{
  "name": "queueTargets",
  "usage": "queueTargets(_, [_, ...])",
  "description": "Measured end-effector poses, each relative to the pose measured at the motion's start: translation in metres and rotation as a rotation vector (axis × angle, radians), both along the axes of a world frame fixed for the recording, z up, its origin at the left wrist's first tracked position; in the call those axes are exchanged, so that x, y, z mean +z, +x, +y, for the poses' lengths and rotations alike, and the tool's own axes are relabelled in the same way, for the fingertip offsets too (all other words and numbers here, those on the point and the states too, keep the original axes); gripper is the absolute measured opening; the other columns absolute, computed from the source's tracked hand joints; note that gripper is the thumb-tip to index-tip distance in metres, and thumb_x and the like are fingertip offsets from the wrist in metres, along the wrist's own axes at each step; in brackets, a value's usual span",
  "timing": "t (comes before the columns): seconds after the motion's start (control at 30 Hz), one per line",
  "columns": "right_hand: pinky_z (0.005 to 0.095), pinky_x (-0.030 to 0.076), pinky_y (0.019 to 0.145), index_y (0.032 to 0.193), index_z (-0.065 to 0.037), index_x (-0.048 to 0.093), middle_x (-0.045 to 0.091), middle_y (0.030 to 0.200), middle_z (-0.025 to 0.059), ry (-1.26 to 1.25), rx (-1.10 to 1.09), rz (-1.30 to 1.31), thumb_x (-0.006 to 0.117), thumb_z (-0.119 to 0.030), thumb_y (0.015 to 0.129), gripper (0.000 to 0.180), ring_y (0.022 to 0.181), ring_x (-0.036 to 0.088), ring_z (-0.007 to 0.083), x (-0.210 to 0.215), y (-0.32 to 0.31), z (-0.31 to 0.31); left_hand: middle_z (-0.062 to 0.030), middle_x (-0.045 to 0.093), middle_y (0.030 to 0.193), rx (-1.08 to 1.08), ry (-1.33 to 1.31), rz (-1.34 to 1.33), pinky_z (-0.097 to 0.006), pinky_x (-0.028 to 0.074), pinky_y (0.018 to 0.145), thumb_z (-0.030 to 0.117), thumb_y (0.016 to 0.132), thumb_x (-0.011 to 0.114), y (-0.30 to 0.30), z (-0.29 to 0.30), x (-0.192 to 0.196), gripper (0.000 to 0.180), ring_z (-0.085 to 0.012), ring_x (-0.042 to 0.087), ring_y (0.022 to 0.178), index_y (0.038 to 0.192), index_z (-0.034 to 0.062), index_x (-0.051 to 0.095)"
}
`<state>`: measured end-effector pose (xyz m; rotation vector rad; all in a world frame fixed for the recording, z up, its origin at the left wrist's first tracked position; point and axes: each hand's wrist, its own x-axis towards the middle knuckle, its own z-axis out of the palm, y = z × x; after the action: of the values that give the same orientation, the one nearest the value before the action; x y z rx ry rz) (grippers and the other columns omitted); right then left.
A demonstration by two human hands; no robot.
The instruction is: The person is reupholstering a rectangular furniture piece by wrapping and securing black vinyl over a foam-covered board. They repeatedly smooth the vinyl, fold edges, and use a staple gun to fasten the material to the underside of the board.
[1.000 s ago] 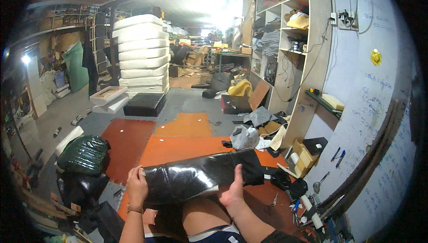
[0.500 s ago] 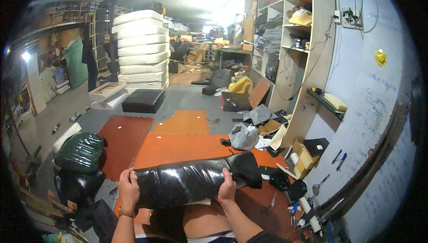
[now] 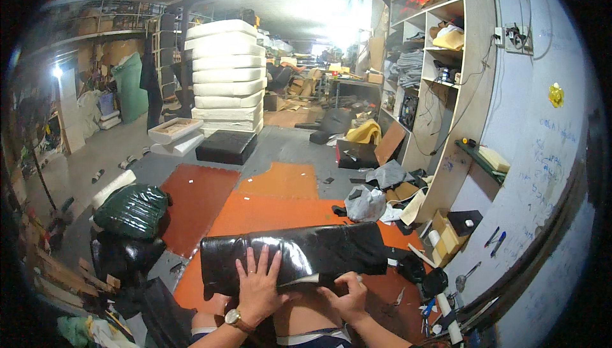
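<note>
A glossy black vinyl cover [image 3: 344,246] lies across my thighs in a long, bulky shape. A pale strip of filling [image 3: 305,280] shows at its near edge. My left hand [image 3: 258,284] is open, its fingers spread flat on top of the cover, and a watch is on that wrist. At the near right edge my right hand [image 3: 349,297] is closed, with curled fingers and thumb on the edge of the cover. Its fingertips are partly hidden.
Orange sheet material [image 3: 280,211] and a dark red sheet [image 3: 197,198] lie on the floor ahead. At left sits a dark green wrapped bundle [image 3: 132,211]. White foam cushions [image 3: 226,80] are stacked farther back. Shelves [image 3: 440,61], a grey plastic bag [image 3: 365,203] and tools stand or lie at right.
My left hand has left the cover's left end and now lies flat on its top. The right hand has moved to the near edge. The cover has turned and sits lower, and pale filling shows.
</note>
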<state>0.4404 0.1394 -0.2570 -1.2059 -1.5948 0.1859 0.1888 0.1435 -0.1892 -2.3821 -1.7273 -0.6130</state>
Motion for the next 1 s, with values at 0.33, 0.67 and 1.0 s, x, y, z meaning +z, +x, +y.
queueTargets(0.33, [0.0535,0.046,0.107,0.140,-0.022,0.064,0.058,0.145,0.0099,0.340,0.046,-0.703,0.074,-0.013,0.080,0.061,0.131,0.054,0.0379,0.068,-0.005,0.046,-0.0106,0.069,0.116,-0.075,0.311,-0.224,-0.045,0.055,0.091,0.010,0.073,0.079,0.005,0.015,0.011,0.048,-0.0334,0.065,0.109,0.120,0.0096,0.071])
queueTargets(0.67, [0.0426,0.057,0.088,0.124,-0.017,0.076,0.071,0.117,0.0080,0.157,0.362,-0.776,0.077,-0.007,0.075,0.049,0.108,0.068,0.0303,0.105,0.002,0.044,-0.0139,0.068,0.100,-0.126,0.175,-0.167,-0.044,0.060,0.081,0.005,0.088,0.064,0.010,-0.007,0.029,0.012,-0.0337,0.068,0.098,0.098,0.0031,0.070])
queueTargets(1.0, [0.0514,0.055,0.091,0.109,-0.005,0.072,0.073,0.103,0.0188,-0.097,0.072,-0.500,0.060,0.000,0.082,0.031,0.102,0.069,0.0412,0.082,-0.041,0.040,-0.0216,0.066,0.099,0.021,-0.013,-0.224,-0.050,0.056,0.085,0.002,0.092,0.058,0.027,0.012,0.027,0.009,-0.0410,0.066,0.098,0.098,-0.0003,0.064])
